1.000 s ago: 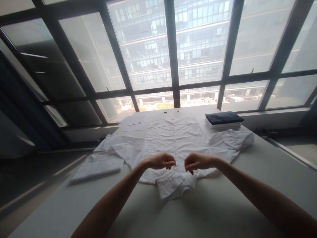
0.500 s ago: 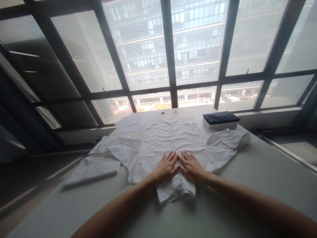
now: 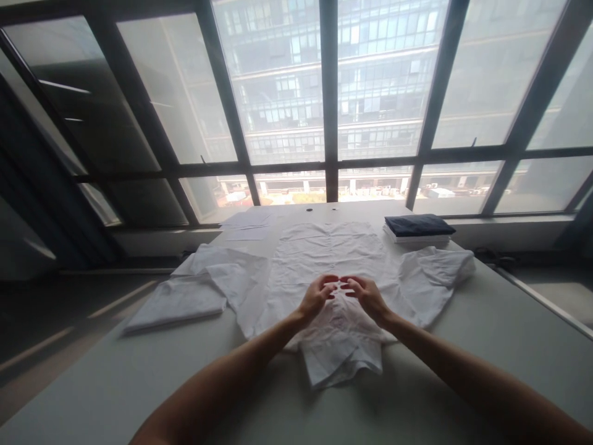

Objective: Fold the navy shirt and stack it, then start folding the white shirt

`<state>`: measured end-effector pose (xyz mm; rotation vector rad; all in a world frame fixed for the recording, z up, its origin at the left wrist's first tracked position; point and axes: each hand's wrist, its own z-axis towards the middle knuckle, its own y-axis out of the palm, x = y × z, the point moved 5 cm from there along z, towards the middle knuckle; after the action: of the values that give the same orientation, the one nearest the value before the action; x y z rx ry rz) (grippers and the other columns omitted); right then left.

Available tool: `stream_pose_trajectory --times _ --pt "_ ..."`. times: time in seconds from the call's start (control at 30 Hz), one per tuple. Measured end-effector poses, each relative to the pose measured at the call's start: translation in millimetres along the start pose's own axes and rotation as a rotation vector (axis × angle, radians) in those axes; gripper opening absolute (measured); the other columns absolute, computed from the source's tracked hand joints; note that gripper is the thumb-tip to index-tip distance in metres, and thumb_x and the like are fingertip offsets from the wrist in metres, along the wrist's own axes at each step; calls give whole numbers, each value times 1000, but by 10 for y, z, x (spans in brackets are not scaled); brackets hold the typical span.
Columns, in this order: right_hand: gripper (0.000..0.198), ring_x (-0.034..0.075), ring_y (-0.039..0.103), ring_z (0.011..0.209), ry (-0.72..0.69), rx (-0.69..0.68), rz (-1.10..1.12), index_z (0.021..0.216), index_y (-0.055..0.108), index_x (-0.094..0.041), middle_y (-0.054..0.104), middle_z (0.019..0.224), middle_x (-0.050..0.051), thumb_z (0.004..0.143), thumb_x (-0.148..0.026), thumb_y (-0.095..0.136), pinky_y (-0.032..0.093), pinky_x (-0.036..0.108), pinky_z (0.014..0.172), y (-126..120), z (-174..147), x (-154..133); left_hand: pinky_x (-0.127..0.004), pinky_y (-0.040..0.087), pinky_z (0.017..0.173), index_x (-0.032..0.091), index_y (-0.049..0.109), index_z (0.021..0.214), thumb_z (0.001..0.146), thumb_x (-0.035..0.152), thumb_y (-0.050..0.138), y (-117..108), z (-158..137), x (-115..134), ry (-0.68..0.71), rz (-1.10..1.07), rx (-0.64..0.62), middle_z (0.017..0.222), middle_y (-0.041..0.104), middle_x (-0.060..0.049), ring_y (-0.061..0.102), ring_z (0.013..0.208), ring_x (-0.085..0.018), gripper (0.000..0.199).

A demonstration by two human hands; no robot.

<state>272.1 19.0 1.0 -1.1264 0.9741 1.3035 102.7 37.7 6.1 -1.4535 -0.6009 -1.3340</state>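
A white shirt [image 3: 324,244] lies spread on the table, its sleeves out to both sides and its collar [image 3: 340,364] toward me. Over its upper middle, my left hand [image 3: 317,293] is raised with fingers curved and apart, nothing visible in it. Facing it almost fingertip to fingertip, my right hand [image 3: 365,295] has its fingers bent and apart too, with nothing visible in them. Both hands seem to hover just above the cloth; whether any fingertip touches it I cannot tell. Creases run across the shirt's body and right sleeve [image 3: 435,278].
Folded white cloth [image 3: 180,306] lies at the left table edge, beside the left sleeve. White paper sheets [image 3: 245,225] rest at the far left. A dark folded garment [image 3: 419,225] tops a white stack at the far right. Large windows [image 3: 282,93] stand behind the white table [image 3: 500,346].
Both hands were pressed flat on the shirt; now they are lifted, with fingers curled toward each other. The view has shifted slightly, and the collar end lies more spread out.
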Motion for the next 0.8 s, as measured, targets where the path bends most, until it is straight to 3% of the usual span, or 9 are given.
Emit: stream_pose_trajectory --times 0.07,0.17,0.23,0.3,0.43,0.53,0.63,0.8 --pt "33 30 73 104 119 -69 285 108 74 -17 75 117 15 95 -45 62 57 49 96 117 97 38 -37 58 96 18 57 134 105 29 42 -112 34 -118 -205 -386 46 139 64 -14 71 111 -22 35" --pt "33 27 74 105 310 -181 589 111 72 -15 75 117 16 97 -44 62 54 46 103 157 182 176 -26 59 87 14 59 123 101 25 51 -248 40 -283 -406 -834 115 133 65 -17 72 103 -18 26" --pt "32 26 73 108 419 -239 721 117 68 -15 73 123 17 100 -40 59 54 46 104 38 235 273 -25 60 81 15 59 119 98 23 55 -305 47 -353 -459 -997 133 131 65 -18 73 101 -19 23" --pt "26 26 73 111 496 -201 787 120 64 -15 72 123 18 102 -30 55 57 45 100 -212 310 359 -25 61 78 16 59 118 97 21 57 -333 62 -392 -483 -1038 123 129 65 -17 74 99 -20 22" --pt "21 22 75 100 471 150 852 114 64 -17 74 111 15 101 -17 47 63 37 85 -868 465 465 -27 60 77 18 60 116 92 18 59 -489 119 -423 -423 -797 189 125 68 -14 75 93 -19 24" --pt "20 19 75 89 416 314 845 106 65 -20 75 102 11 100 -14 47 64 31 75 -1158 503 497 -23 57 70 17 65 110 88 17 58 -825 180 -405 -285 -322 354 113 73 -10 74 84 -16 24" --pt "19 17 74 80 380 372 771 99 66 -21 75 92 8 97 -12 49 64 27 69 -1257 516 513 -21 51 58 15 68 93 81 18 59 -1255 227 -395 -261 115 468 94 75 -7 70 71 -15 16" --pt "20 17 73 75 357 380 722 94 66 -21 74 83 7 95 -8 50 64 27 67 -1244 535 538 -25 53 64 15 68 99 79 22 60 -2172 187 -340 -304 323 615 100 75 -8 70 76 -19 23"
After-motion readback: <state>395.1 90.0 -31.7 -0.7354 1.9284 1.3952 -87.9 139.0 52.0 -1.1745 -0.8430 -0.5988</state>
